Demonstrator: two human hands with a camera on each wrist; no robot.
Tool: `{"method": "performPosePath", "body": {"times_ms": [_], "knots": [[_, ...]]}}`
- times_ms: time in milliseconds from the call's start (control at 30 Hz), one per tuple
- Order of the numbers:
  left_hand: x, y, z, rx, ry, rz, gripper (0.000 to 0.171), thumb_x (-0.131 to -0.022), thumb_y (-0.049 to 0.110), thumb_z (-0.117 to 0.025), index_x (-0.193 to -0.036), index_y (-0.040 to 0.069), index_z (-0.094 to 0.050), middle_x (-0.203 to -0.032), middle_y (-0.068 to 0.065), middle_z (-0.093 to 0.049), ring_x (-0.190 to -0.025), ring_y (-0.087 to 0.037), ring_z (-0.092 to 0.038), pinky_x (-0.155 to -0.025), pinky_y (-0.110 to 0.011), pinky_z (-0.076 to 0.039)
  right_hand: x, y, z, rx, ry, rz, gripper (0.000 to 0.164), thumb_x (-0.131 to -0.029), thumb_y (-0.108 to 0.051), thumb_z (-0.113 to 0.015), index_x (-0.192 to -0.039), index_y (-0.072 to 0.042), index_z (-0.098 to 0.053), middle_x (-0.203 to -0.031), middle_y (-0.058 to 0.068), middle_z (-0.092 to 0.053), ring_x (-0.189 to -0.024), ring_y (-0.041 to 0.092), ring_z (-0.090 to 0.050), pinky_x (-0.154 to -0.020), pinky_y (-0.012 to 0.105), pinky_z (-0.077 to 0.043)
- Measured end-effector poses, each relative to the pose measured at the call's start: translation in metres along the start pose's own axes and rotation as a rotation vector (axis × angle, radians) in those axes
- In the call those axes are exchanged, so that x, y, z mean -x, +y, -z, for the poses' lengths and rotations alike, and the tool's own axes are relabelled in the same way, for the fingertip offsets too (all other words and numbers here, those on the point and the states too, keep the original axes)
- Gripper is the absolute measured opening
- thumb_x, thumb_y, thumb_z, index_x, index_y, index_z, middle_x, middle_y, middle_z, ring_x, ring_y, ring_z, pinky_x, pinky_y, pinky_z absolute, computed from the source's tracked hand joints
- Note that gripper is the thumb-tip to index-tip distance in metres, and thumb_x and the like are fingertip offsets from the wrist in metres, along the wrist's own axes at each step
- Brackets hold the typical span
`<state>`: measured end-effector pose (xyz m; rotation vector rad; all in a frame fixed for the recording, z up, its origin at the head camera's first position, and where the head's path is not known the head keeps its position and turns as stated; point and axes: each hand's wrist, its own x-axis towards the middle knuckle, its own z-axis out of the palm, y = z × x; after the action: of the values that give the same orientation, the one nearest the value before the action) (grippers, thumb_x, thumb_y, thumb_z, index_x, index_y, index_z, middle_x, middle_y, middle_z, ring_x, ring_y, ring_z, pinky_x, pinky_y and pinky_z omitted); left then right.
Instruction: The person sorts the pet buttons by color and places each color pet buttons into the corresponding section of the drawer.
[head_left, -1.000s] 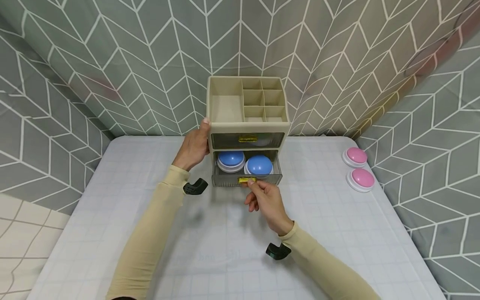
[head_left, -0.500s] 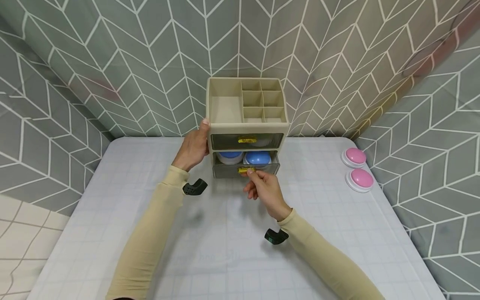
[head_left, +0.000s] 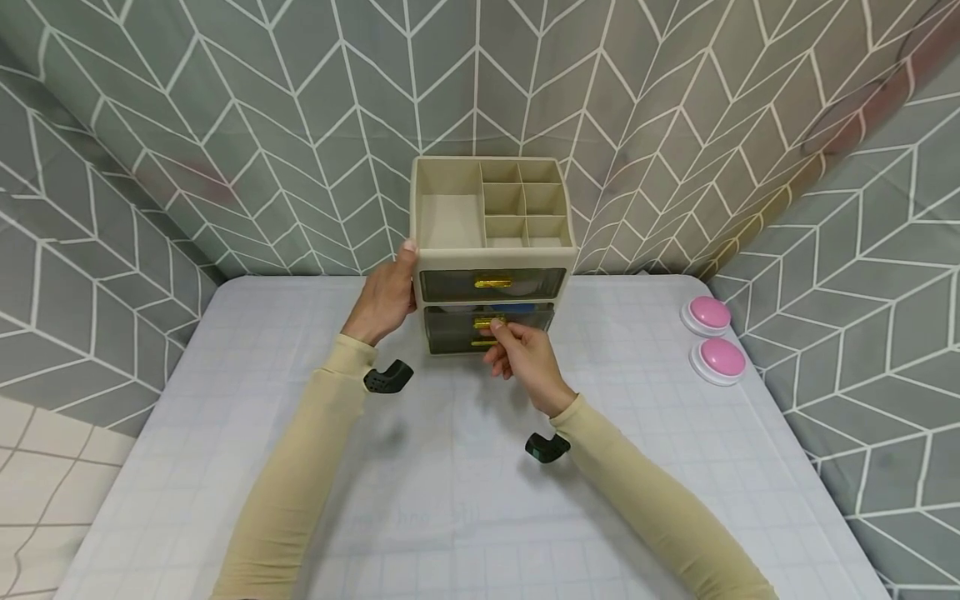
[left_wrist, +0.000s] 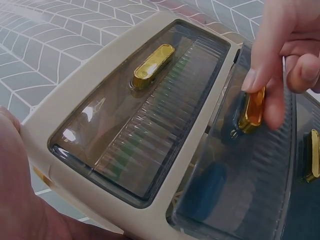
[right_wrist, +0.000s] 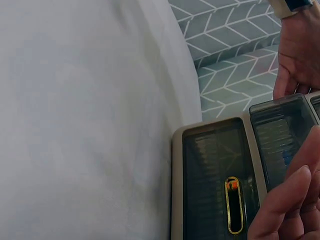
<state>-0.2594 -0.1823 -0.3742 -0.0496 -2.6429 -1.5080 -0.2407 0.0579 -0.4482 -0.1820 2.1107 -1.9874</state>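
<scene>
A beige desktop organizer with smoky clear drawers stands at the table's back edge. My right hand pinches the gold handle of the middle drawer between thumb and index finger. That drawer juts slightly out of the frame, and a blue dome shows dimly through its front. My left hand rests against the organizer's left side, thumb up by the top front corner and fingers along the side. Above sits the closed top drawer; the bottom drawer, with its own gold handle, is closed too.
Two pink dome buttons on white bases sit near the table's right edge. Open compartments form the organizer's top. A white cloth covers the table, and patterned curtains hang behind and at both sides.
My right hand has pushed the middle drawer inward, away from me, until it stands nearly closed. Its blue domes have slid out of open view. My left hand has stayed on the organizer's side.
</scene>
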Motion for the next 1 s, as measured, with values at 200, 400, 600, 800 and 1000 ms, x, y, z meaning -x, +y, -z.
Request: {"method": "performPosePath", "body": {"times_ms": [200, 400, 600, 800, 1000], "knots": [[0.001, 0.002, -0.001, 0.000, 0.009, 0.005, 0.082, -0.107, 0.072, -0.016, -0.067, 0.009, -0.051, -0.058, 0.002, -0.045, -0.056, -0.017, -0.042, -0.056, -0.031, -0.030, -0.008, 0.000, 0.003, 0.013, -0.006, -0.004, 0.040, -0.112, -0.036, -0.056, -0.122, -0.002, -0.074, -0.071, -0.005, -0.070, -0.055, 0.009, -0.062, -0.055, 0.023, -0.047], [0.001, 0.002, -0.001, -0.013, 0.013, 0.014, 0.085, -0.107, 0.073, -0.016, -0.072, 0.006, -0.056, -0.062, -0.001, -0.050, -0.060, -0.019, -0.048, -0.059, -0.032, -0.035, -0.014, -0.001, 0.004, 0.030, -0.006, -0.002, 0.040, -0.112, -0.035, -0.056, -0.122, 0.000, -0.074, -0.071, -0.006, -0.071, -0.055, 0.008, -0.062, -0.055, 0.022, -0.047], [0.001, 0.002, 0.001, -0.013, 0.016, 0.012, 0.089, -0.104, 0.078, -0.014, -0.074, 0.006, -0.056, -0.065, -0.006, -0.052, -0.061, -0.020, -0.048, -0.061, -0.033, -0.037, -0.015, -0.003, 0.005, 0.034, -0.021, 0.000, 0.041, -0.112, -0.037, -0.056, -0.121, -0.002, -0.074, -0.072, -0.007, -0.071, -0.057, 0.008, -0.062, -0.055, 0.022, -0.046], [0.001, 0.002, 0.000, -0.015, 0.019, 0.017, 0.088, -0.103, 0.080, -0.014, -0.076, 0.008, -0.058, -0.071, -0.013, -0.057, -0.063, -0.019, -0.051, -0.063, -0.033, -0.040, -0.016, 0.000, 0.006, 0.026, -0.032, -0.008, 0.041, -0.112, -0.037, -0.056, -0.123, -0.002, -0.074, -0.072, -0.006, -0.071, -0.057, 0.007, -0.061, -0.055, 0.022, -0.046], [0.001, 0.002, -0.001, -0.008, 0.018, 0.023, 0.091, -0.102, 0.081, -0.013, -0.081, 0.007, -0.062, -0.075, -0.016, -0.059, -0.064, -0.018, -0.053, -0.064, -0.031, -0.044, -0.013, 0.002, 0.007, 0.028, -0.039, -0.014, 0.043, -0.111, -0.041, -0.056, -0.124, -0.004, -0.074, -0.073, -0.006, -0.071, -0.058, 0.009, -0.061, -0.057, 0.024, -0.047]]}}
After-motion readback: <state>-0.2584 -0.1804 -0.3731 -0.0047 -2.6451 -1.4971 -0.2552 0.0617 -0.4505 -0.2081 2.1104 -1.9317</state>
